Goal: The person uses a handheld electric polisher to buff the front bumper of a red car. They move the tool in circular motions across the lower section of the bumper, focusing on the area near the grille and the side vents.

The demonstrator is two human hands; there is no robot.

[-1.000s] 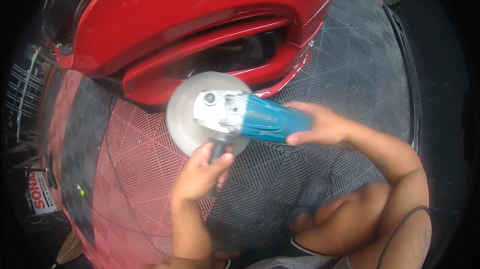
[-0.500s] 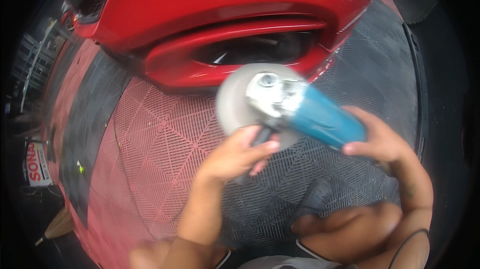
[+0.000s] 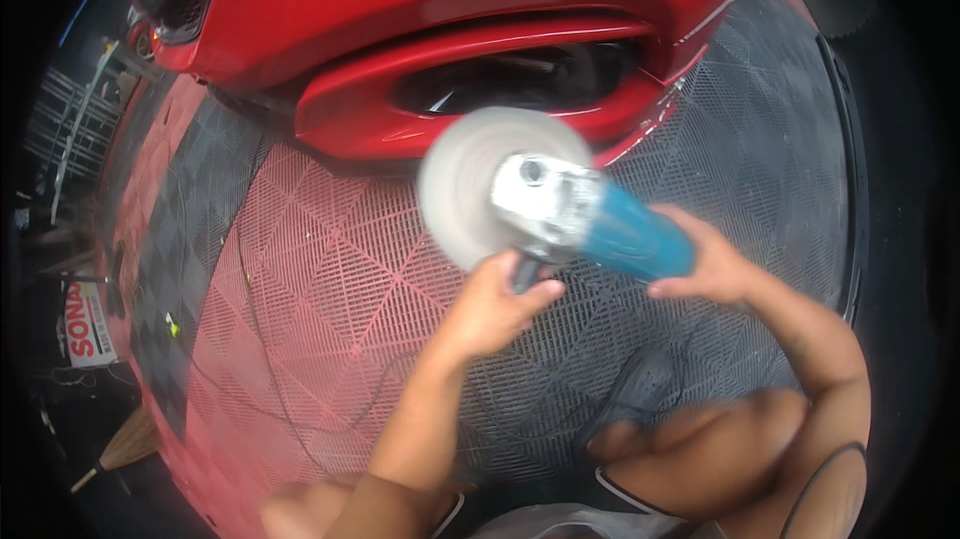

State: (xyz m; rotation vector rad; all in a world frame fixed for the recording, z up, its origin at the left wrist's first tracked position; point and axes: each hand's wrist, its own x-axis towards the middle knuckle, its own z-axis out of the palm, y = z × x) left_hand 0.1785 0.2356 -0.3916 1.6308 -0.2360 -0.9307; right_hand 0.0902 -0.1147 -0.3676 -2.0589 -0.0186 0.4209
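Observation:
A blue and silver car polisher [image 3: 635, 235] with a round, pale pad [image 3: 455, 184] is held up between my hands in front of a red car bumper [image 3: 370, 124]. My left hand [image 3: 498, 307] is closed round the black side handle [image 3: 527, 271] by the polisher's head. Around the rear of the blue body my right hand [image 3: 702, 261] is wrapped. The pad overlaps the lower edge of the bumper in view; whether it touches the bumper I cannot tell. Its surface is smeared, as if spinning.
Red and black grid tiles [image 3: 330, 269] cover the floor, with a dark cord [image 3: 370, 409] lying across them. At the left edge are a metal rack [image 3: 85, 129], a red and white sign [image 3: 90, 324] and a broom [image 3: 130, 439]. My shoe [image 3: 640, 384] rests below the polisher.
The polisher has shifted slightly left in view, and its pad now shows more fully. Both hands have kept their grip and moved with it. The cord on the floor shows more clearly.

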